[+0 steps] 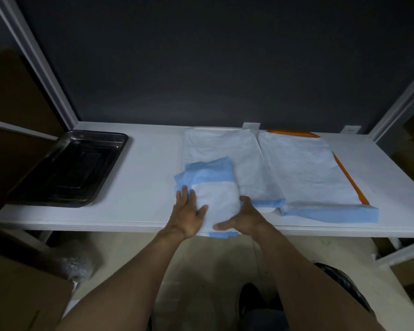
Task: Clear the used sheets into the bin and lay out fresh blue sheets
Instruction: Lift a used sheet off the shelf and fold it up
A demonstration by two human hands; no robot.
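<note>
1. Front centre: folded sheet (pixel 215 194), blue and white, at the near edge of the table (pixel 141 187), overlapping a spread sheet (pixel 220 149).
2. The left hand (pixel 189 212) lies flat on its left side, fingers straight.
3. The right hand (pixel 245 217) grasps its right side, fingers curled, thumb along the near edge.
4. Right: second spread sheet (pixel 306 168) over an orange board (pixel 349 177).
5. Far left: black tray (pixel 69 168), well apart.

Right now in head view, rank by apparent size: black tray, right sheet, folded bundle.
1. Tied: right sheet and black tray look about alike, too close to rank.
2. Smallest: folded bundle, though it is nearest the camera.
</note>
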